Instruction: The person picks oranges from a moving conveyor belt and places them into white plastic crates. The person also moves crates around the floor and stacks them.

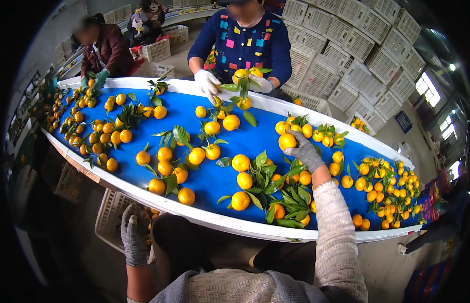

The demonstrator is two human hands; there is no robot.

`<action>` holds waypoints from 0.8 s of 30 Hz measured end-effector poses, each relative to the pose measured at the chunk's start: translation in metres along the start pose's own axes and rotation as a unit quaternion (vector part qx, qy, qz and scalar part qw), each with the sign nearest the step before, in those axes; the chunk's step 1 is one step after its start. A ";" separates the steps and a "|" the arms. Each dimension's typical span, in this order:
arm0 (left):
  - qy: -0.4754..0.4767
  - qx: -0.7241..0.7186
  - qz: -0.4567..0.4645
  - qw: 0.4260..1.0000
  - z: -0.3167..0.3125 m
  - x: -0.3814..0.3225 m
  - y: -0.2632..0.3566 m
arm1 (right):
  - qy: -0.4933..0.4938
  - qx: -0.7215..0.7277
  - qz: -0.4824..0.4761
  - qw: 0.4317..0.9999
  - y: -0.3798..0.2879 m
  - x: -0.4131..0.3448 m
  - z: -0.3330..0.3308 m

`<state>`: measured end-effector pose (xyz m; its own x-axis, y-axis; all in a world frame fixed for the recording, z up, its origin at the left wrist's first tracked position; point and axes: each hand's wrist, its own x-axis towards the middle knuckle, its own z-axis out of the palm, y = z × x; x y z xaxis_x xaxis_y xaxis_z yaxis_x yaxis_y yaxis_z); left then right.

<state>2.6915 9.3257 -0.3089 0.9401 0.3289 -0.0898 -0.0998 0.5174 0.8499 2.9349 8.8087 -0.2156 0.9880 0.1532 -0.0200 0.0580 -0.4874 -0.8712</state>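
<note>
Orange citrus fruits with green leaves point(240, 163) lie scattered over a blue conveyor belt point(257, 132). My right hand point(307, 151), in a grey glove, reaches over the belt's far half, with its fingers at the side of a large orange fruit point(287, 141); whether they grip it is hard to tell. Below it lies a leafy cluster of fruit point(295, 200). My left hand point(135, 235), gloved in grey too, hangs below the near edge over a white plastic crate point(106, 219) with fruit inside. Its fingers are slightly bent and partly overlap the fruit, so what they hold is unclear.
White rails point(219, 223) border the belt. A co-worker in white gloves point(207, 85) handles leafy fruit across from me. Another, in green gloves point(101, 78), works at the far left. Stacked white crates point(333, 57) stand behind, and a crate of fruit point(360, 125) sits beyond the far rail.
</note>
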 end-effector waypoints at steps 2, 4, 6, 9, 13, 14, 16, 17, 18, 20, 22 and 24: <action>-0.010 0.005 -0.025 1.000 0.024 0.007 0.007 | -0.039 0.199 -0.043 0.978 -0.024 -0.016 0.010; -0.025 -0.021 -0.069 0.997 0.052 0.013 0.010 | -0.101 0.306 -0.079 0.943 -0.051 -0.032 0.029; -0.107 0.003 -0.079 0.991 0.078 0.014 0.011 | -0.088 0.276 -0.105 0.951 -0.080 -0.042 0.056; -0.235 -0.058 -0.190 0.951 0.105 0.017 0.012 | -0.121 0.176 -0.127 0.969 -0.124 -0.056 0.113; -0.283 -0.197 -0.325 0.880 0.105 0.021 0.022 | -0.145 -0.090 -0.303 0.937 -0.166 -0.092 0.234; -0.264 -0.189 -0.305 0.895 0.098 0.025 0.025 | -0.163 -0.096 -0.317 0.929 -0.172 -0.099 0.257; -0.150 -0.104 -0.298 0.937 0.063 0.031 0.039 | -0.195 -0.102 -0.336 0.916 -0.172 -0.103 0.283; -0.132 -0.084 -0.259 0.953 0.037 0.041 0.049 | -0.184 -0.080 -0.294 0.934 -0.168 -0.099 0.286; -0.056 -0.076 -0.242 0.966 0.009 0.050 0.056 | -0.177 -0.058 -0.252 0.950 -0.161 -0.092 0.284; 0.026 -0.108 -0.180 0.977 -0.061 0.073 0.068 | -0.138 -0.017 -0.162 0.977 -0.146 -0.070 0.276; 0.111 -0.096 -0.136 0.980 -0.142 0.098 0.074 | -0.047 -0.206 -0.174 0.962 -0.130 -0.044 0.261; 0.188 -0.038 -0.097 0.977 -0.214 0.119 0.072 | -0.017 -0.298 -0.077 0.951 -0.121 -0.024 0.260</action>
<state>2.7264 9.5714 -0.3696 0.7591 0.4785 -0.4414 0.0309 0.6509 0.7585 2.8668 9.0877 -0.2374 0.9566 0.2853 0.0600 0.2825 -0.8559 -0.4331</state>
